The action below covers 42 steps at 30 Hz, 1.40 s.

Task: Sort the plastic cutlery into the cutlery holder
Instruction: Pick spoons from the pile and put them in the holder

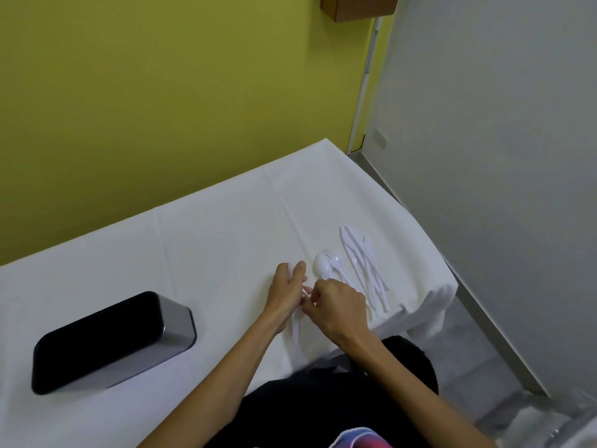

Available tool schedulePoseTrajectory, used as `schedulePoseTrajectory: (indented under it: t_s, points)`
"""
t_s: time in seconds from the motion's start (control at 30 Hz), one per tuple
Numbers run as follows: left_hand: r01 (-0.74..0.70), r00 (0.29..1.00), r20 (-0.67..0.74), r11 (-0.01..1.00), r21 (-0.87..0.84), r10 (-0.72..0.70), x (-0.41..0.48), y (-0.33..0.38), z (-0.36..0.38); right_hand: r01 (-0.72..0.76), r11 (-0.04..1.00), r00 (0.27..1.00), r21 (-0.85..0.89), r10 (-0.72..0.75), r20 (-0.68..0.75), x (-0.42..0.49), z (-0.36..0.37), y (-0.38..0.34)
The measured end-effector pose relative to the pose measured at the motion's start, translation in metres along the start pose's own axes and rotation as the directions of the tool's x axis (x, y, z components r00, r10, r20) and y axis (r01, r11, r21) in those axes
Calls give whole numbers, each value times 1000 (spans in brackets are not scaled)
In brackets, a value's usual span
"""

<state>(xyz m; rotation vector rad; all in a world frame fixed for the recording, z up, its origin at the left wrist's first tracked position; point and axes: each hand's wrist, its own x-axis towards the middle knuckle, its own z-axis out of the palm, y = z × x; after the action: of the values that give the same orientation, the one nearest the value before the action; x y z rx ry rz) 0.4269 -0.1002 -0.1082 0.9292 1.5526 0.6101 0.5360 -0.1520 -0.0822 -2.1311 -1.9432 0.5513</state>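
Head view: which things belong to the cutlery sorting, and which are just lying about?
Job: cutlery holder; plastic knives; spoons and fork; white utensil in the left hand; right hand beside it.
Just there: white tablecloth; wooden box on the wall; wall socket.

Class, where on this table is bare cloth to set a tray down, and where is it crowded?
Free: the cloth between cutlery holder and left hand, back to the green wall. Crowded: the right end, loose cutlery beside the right hand.
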Motion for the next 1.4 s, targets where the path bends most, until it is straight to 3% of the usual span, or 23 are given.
schedulePoseTrajectory:
  t_s: [0.17, 0.27, 0.4, 0.57, 0.73, 0.87, 1.0, 1.13, 1.33, 1.4]
  points:
    - [2, 997, -74, 999, -51, -6, 8, -2, -2, -87, 994, 996, 73, 88, -5, -2, -3, 14]
    - [12, 994, -109, 998, -57, -18, 10, 0, -6, -157, 987, 988, 16, 157, -5, -4, -3, 24]
    - [-6, 995, -98, 1000, -19, 4, 10, -2, -6, -131, 989, 988, -73, 136, 68, -6, 3, 25]
    - [12, 998, -61, 999, 53, -9, 8, -3, -4, -128, 992, 992, 16, 128, -2, -6, -1, 22]
    - [-14, 1000, 4, 996, 88, 14, 3, 6, 2, 2, 1000, 999, 30, -1, -50, -8, 2, 11]
    - [-14, 1000, -20, 998, 63, 15, 6, 11, -3, -83, 989, 992, 121, 94, -90, -3, 4, 19]
    - [64, 993, -102, 998, -31, -66, 11, 4, -13, -145, 986, 989, -79, 145, -3, 0, 12, 24]
    - [93, 991, -85, 991, -93, -101, 6, 3, -13, -164, 978, 985, -130, 169, 30, 2, 15, 21]
    - [64, 998, 1, 997, 43, -64, 6, 0, -6, -278, 947, 957, 161, 257, 136, 1, 11, 16]
    - [33, 999, 10, 992, 122, -35, 7, -1, -3, -270, 951, 958, 154, 249, 139, -1, 13, 16]
